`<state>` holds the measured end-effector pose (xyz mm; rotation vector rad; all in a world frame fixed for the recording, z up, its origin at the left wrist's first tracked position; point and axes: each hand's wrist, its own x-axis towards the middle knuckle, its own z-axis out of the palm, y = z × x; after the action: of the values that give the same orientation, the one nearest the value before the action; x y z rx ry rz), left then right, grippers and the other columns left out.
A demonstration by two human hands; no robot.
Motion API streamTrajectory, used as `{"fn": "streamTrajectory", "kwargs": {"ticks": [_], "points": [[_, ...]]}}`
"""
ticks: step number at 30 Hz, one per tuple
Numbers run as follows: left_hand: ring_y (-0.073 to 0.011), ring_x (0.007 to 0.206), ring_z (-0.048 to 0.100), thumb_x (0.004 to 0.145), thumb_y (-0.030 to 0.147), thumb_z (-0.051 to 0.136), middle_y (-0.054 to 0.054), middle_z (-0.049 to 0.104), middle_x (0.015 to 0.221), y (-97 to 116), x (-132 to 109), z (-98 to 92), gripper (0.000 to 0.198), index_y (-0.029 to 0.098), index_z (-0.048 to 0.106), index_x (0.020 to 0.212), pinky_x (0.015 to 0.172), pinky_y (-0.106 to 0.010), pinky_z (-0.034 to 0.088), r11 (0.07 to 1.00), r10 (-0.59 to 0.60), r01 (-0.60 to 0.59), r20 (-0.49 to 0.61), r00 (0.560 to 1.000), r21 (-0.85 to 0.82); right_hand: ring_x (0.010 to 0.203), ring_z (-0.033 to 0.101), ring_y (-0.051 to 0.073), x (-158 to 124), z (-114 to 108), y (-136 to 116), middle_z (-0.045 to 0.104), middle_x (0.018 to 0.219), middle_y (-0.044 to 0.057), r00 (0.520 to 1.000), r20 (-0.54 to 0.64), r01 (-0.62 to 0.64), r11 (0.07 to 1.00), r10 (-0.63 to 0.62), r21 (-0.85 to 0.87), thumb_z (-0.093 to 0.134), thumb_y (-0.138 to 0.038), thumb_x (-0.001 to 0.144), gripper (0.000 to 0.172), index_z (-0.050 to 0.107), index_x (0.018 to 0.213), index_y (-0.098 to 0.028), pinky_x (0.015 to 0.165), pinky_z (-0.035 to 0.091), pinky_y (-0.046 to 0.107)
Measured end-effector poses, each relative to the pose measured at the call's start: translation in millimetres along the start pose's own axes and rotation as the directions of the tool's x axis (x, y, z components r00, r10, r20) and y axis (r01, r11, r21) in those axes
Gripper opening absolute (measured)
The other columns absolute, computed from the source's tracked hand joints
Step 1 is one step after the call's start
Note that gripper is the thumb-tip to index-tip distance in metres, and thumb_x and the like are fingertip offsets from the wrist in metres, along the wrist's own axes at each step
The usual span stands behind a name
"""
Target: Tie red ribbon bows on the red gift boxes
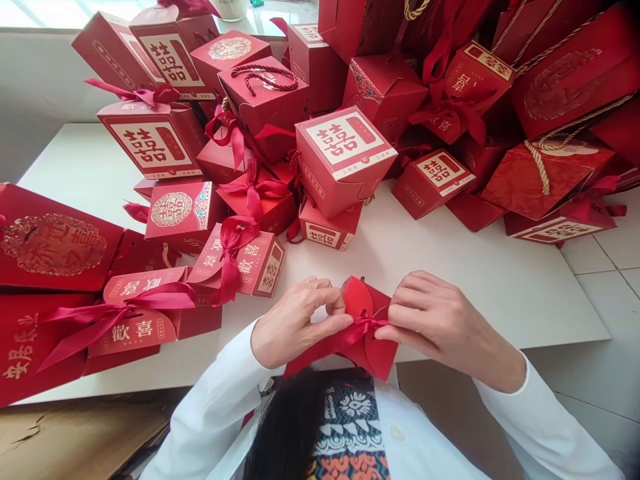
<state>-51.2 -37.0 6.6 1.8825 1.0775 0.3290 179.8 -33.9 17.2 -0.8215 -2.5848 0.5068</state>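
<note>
A small red gift box sits at the table's near edge, turned at an angle, with rounded flaps folded over its top. A dark pink ribbon crosses the top and gathers in a knot or bow at the middle. My left hand pinches the ribbon just left of the knot between thumb and forefinger. On the other side, my right hand is closed on the ribbon near the knot, fingers curled. Part of the box is hidden behind both hands.
Many red gift boxes crowd the white table, among them a stacked box and a ribbon-tied box. Larger bags with rope handles stand at the right. A cardboard box lies below the table's left edge.
</note>
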Motion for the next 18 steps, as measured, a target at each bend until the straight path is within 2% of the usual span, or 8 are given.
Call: {"fn": "streamTrajectory", "kwargs": {"ticks": [2, 5, 9, 11, 13, 15, 17, 18], "points": [[-0.0130, 0.074, 0.045, 0.091, 0.033, 0.051, 0.002, 0.054, 0.073, -3, 0, -0.2, 0.026, 0.017, 0.053, 0.070, 0.073, -0.025, 0.034, 1.000, 0.008, -0.008, 0.003, 1.000, -0.008, 0.066, 0.045, 0.014, -3, 2, 5, 0.052, 0.068, 0.001, 0.996, 0.017, -0.085, 0.950, 0.084, 0.300, 0.055, -0.027, 0.092, 0.026, 0.052, 0.067, -0.019, 0.063, 0.038, 0.028], [-0.0126, 0.073, 0.045, 0.091, 0.035, 0.050, 0.002, 0.054, 0.074, -7, 0, 0.5, 0.027, 0.017, 0.053, 0.072, 0.073, -0.024, 0.034, 0.999, 0.029, -0.029, 0.012, 0.999, -0.024, 0.066, 0.047, 0.012, -9, 10, 16, 0.051, 0.076, 0.001, 0.982, 0.034, -0.165, 0.761, 0.185, 0.628, 0.060, -0.024, 0.089, 0.022, 0.054, 0.068, -0.019, 0.061, 0.039, 0.026], [-0.0129, 0.074, 0.045, 0.092, 0.035, 0.049, 0.001, 0.054, 0.075, -7, 0, 2.3, 0.027, 0.017, 0.053, 0.072, 0.073, -0.024, 0.034, 0.999, 0.024, -0.024, 0.021, 0.999, -0.030, 0.068, 0.048, 0.012, -15, 25, 32, 0.053, 0.079, 0.001, 0.984, 0.035, -0.123, 0.532, 0.173, 0.838, 0.062, -0.031, 0.087, 0.026, 0.054, 0.065, -0.019, 0.062, 0.039, 0.028], [-0.0132, 0.075, 0.046, 0.091, 0.035, 0.050, 0.001, 0.055, 0.074, -5, 0, 3.0, 0.027, 0.017, 0.053, 0.072, 0.074, -0.025, 0.035, 0.999, 0.017, -0.017, 0.020, 1.000, -0.035, 0.067, 0.048, 0.013, -16, 27, 36, 0.054, 0.076, 0.000, 0.988, 0.036, -0.101, 0.464, 0.147, 0.880, 0.061, -0.035, 0.088, 0.028, 0.053, 0.065, -0.019, 0.063, 0.039, 0.029], [-0.0136, 0.076, 0.047, 0.091, 0.035, 0.051, 0.001, 0.055, 0.074, -3, -1, 3.3, 0.028, 0.017, 0.054, 0.071, 0.074, -0.025, 0.035, 0.999, 0.005, -0.004, 0.007, 1.000, -0.039, 0.066, 0.048, 0.014, -14, 22, 35, 0.055, 0.074, 0.001, 0.989, 0.061, -0.120, 0.494, 0.134, 0.861, 0.061, -0.038, 0.087, 0.030, 0.052, 0.065, -0.019, 0.064, 0.039, 0.030], [-0.0139, 0.076, 0.048, 0.091, 0.035, 0.051, 0.001, 0.055, 0.074, -1, -2, 3.4, 0.028, 0.017, 0.054, 0.070, 0.074, -0.025, 0.035, 0.999, -0.008, 0.008, -0.004, 1.000, -0.040, 0.068, 0.048, 0.015, -11, 14, 28, 0.055, 0.071, 0.001, 0.987, 0.098, -0.157, 0.634, 0.127, 0.758, 0.066, -0.039, 0.083, 0.029, 0.053, 0.067, -0.019, 0.065, 0.040, 0.031], [-0.0139, 0.076, 0.048, 0.091, 0.035, 0.051, 0.001, 0.055, 0.074, 0, -3, 3.4, 0.028, 0.017, 0.054, 0.070, 0.074, -0.025, 0.035, 0.999, -0.012, 0.011, -0.011, 1.000, -0.038, 0.071, 0.047, 0.016, -8, 4, 19, 0.056, 0.070, 0.002, 0.984, 0.106, -0.176, 0.810, 0.141, 0.560, 0.070, -0.036, 0.079, 0.024, 0.056, 0.069, -0.019, 0.067, 0.040, 0.032], [-0.0139, 0.076, 0.048, 0.091, 0.035, 0.051, 0.001, 0.055, 0.074, 1, -3, 3.4, 0.028, 0.017, 0.054, 0.070, 0.074, -0.025, 0.035, 0.999, -0.010, 0.010, -0.015, 1.000, -0.036, 0.072, 0.046, 0.017, -6, 1, 15, 0.056, 0.071, 0.002, 0.984, 0.096, -0.178, 0.867, 0.150, 0.465, 0.070, -0.034, 0.080, 0.021, 0.059, 0.071, -0.019, 0.067, 0.039, 0.032]]}}
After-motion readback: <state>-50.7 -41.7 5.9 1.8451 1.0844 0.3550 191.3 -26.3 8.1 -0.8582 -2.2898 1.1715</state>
